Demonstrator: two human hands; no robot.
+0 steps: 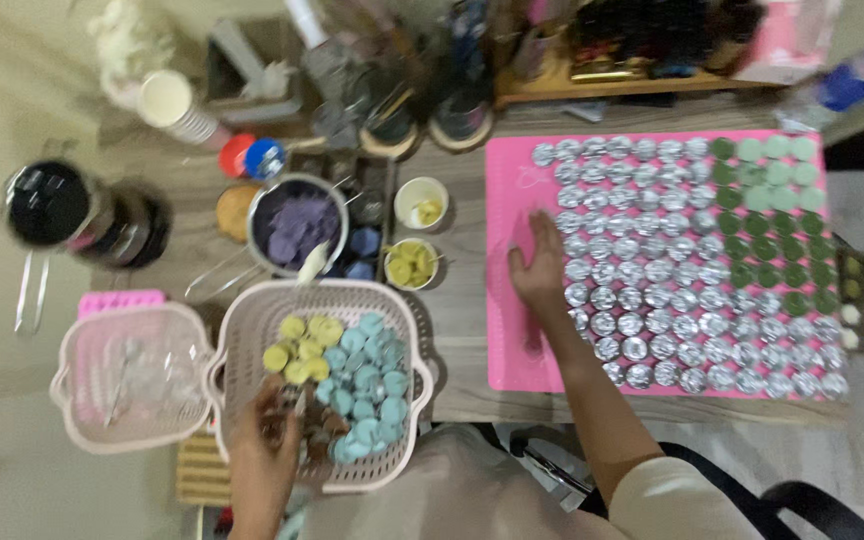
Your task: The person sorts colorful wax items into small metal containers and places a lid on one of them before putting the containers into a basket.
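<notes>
My left hand (270, 437) reaches into a pale pink basket (242, 330) that holds several yellow, light blue and brown round pieces; its fingers curl over the brown ones (314, 425) at the near edge, though blur hides whether it grips any. My right hand (539, 265) lies flat, fingers apart, on a pink mat (510, 340). Rows of small silver tins (672, 270) cover the mat beside that hand. Green rounds (772, 190) fill the tins at the mat's far right.
A second, smaller pink basket (82, 400) sits left of the first. Behind stand a metal pot of purple discs (297, 225), two small white cups (417, 235), a dark jar (72, 215), a paper cup (177, 105) and cluttered containers. A wooden shelf (612, 85) runs along the back.
</notes>
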